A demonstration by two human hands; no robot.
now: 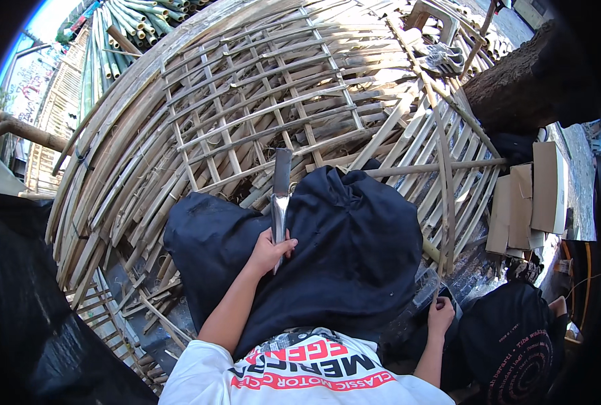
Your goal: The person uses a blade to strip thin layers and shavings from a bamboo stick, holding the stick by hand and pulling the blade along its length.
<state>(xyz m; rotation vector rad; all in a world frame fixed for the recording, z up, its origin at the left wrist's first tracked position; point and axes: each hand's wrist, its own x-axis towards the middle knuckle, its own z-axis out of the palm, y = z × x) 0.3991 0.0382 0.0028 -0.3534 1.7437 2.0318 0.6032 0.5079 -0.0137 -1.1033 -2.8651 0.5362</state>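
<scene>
My left hand point(271, 251) is closed around a flat-bladed metal tool point(281, 177). Its dull grey blade points up and away from me, and a shiny silver part runs down to my fingers. Black cloth point(341, 250) covers my lap and knees beneath it. Low on the right, my right hand point(441, 314) has its fingers closed, with a thin strip sticking up from them; what it is cannot be made out. Beside that hand lies a clear plastic item point(423, 287). Just beyond my knees rests a bamboo lattice panel point(260, 94) of crossed strips.
Split bamboo strips point(122, 196) lie heaped beneath and around the panel. Cardboard pieces point(526, 202) stand at right, below a tree trunk point(516, 81). A person in a black shirt point(516, 341) sits close by at lower right. Green bamboo poles point(98, 61) lean at far left.
</scene>
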